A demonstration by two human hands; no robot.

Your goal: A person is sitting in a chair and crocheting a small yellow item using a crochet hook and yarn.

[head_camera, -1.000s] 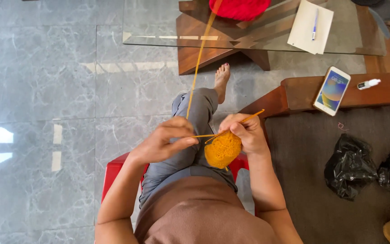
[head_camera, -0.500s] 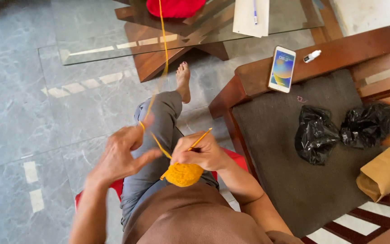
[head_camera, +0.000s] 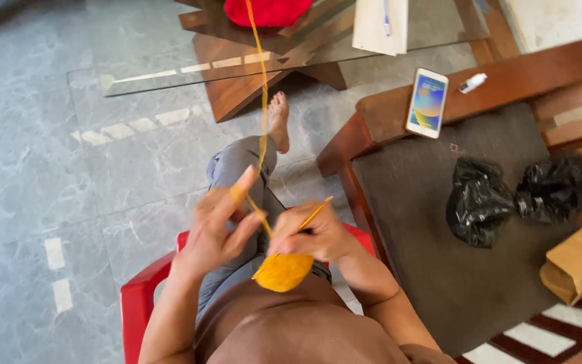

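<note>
Orange yarn [head_camera: 262, 101], red chair [head_camera: 144, 303], black bags [head_camera: 479, 201], grey floor [head_camera: 48, 168].

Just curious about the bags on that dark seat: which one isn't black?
The brown paper bag at the seat's right edge. The two crumpled bags farther up the seat are glossy black plastic, lying side by side.

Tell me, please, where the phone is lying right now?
In the head view, the phone lies at upper right on the wooden bench edge, beside a small white tube.
</note>
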